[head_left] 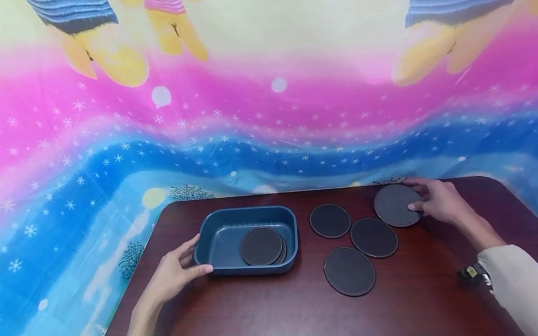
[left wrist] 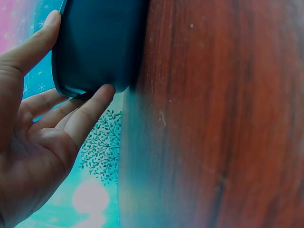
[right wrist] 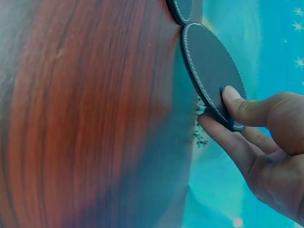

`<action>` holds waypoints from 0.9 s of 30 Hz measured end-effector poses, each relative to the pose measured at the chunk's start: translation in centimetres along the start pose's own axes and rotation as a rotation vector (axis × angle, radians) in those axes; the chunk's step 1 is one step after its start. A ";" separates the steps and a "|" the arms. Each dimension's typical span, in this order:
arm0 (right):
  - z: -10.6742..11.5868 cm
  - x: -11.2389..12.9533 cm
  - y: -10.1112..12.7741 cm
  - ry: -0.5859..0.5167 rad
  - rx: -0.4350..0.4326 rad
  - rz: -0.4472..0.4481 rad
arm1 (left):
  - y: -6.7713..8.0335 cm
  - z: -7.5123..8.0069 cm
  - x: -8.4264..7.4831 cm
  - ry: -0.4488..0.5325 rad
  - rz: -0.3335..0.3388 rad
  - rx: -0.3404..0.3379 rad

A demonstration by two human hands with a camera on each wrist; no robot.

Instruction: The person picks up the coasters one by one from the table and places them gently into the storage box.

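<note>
A dark blue rectangular tray (head_left: 246,211) stands on the left half of the dark wooden table (head_left: 271,315). Two round dark coasters (head_left: 261,245) lie stacked in it. My left hand (head_left: 182,267) rests against the tray's near left corner. In the left wrist view the straight thumb and fingers of that hand (left wrist: 71,118) touch the tray's outer wall (left wrist: 99,42). My right hand (head_left: 430,200) pinches the edge of a round dark coaster (head_left: 395,205) at the back right. The right wrist view shows the hand (right wrist: 251,114) with thumb on top and fingers under this coaster (right wrist: 209,61).
Three more round coasters lie loose between the tray and my right hand: one at the back (head_left: 330,220), one in the middle (head_left: 374,238), one nearest me (head_left: 350,271). A bright patterned cloth (head_left: 264,110) hangs behind the table and past its edges.
</note>
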State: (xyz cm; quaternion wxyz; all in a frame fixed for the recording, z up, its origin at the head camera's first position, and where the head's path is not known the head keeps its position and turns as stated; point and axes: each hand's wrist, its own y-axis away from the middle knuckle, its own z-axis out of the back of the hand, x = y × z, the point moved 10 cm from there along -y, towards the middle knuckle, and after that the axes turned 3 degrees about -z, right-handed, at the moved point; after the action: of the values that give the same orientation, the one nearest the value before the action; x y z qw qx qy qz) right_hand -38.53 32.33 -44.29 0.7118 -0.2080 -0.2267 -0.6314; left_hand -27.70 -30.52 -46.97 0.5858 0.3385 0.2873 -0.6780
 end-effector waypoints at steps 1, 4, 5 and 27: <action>0.0 0.0 0.2 -0.026 0.008 -0.005 | 0.0 0.0 0.0 0.001 0.000 -0.001; 0.3 -0.1 0.9 -0.106 0.026 -0.021 | 0.0 0.0 -0.1 0.006 -0.009 0.002; 0.3 -0.1 1.0 -0.125 0.027 -0.022 | 0.0 0.0 -0.1 0.006 -0.010 0.003; -1.8 1.0 3.1 -0.764 0.052 -0.091 | 0.0 -0.1 0.3 0.011 0.011 0.006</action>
State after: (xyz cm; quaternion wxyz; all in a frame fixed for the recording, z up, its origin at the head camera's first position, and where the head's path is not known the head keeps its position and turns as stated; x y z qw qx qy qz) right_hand -35.30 30.85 -45.16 0.5524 -0.3998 -0.5004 -0.5335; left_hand -27.68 -30.56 -47.26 0.5871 0.3457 0.2867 -0.6735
